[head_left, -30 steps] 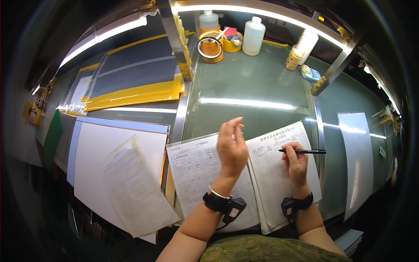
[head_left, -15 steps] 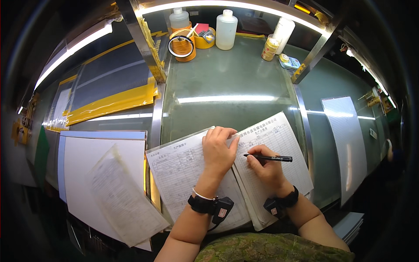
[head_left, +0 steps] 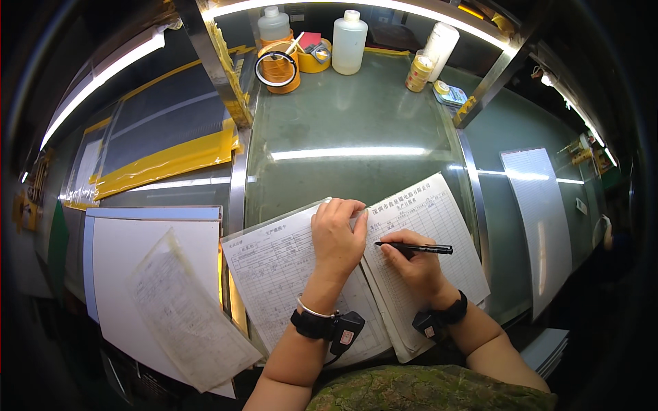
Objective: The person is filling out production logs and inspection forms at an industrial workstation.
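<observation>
Pen [head_left: 430,249], one and black, is clamped between the thumb and fingers of your right hand [head_left: 415,267], its tip over the left part of one ruled pad [head_left: 449,236]; I cannot tell whether it touches. Your left hand [head_left: 337,236] rests at the upper right corner of one printed sheet [head_left: 264,284] beside the pad, its fingers close together; whether they grip any paper, I cannot tell. You wear two black straps [head_left: 312,324], one on each wrist. Farther left, one worn sheet [head_left: 185,308] lies on one white board [head_left: 127,243]. Across the green table [head_left: 343,123] stand two bottles [head_left: 348,48], with one white roll [head_left: 444,44] to their right.
</observation>
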Tool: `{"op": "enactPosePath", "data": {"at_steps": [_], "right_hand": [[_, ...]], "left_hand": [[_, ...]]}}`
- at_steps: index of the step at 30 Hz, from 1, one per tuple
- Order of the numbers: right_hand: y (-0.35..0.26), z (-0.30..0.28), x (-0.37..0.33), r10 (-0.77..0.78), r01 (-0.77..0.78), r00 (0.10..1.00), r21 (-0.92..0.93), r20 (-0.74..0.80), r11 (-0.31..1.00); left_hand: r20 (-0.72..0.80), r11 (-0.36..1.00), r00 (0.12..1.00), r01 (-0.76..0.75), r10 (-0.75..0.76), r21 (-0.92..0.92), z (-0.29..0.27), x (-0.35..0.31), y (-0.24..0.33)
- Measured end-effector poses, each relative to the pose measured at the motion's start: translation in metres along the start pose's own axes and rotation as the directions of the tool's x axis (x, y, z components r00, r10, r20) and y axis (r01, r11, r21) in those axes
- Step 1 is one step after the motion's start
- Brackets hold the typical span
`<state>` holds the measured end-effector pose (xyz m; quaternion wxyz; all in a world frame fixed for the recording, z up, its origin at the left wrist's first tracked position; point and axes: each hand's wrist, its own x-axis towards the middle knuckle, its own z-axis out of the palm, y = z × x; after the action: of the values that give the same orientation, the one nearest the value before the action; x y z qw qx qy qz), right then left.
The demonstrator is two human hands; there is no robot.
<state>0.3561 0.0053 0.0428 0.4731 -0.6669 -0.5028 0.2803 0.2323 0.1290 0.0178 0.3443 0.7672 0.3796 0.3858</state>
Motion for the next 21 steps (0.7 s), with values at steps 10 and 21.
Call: {"op": "enactPosePath", "data": {"at_steps": [10,21], "right_hand": [[-0.0038,0.0000,0.0002,0.026,-0.026,1.000,-0.027,0.008,0.999],[-0.0010,-0.0004,0.0001,0.033,-0.033,0.999,0.004,-0.007,0.999]], "left_hand": [[0.006,1.000,1.000,-0.004,0.004,0.018,-0.0011,0.0003,-0.0002],[0.011,1.000,1.000,-0.011,0.011,0.028,-0.0035,0.0019,0.0032]]}}
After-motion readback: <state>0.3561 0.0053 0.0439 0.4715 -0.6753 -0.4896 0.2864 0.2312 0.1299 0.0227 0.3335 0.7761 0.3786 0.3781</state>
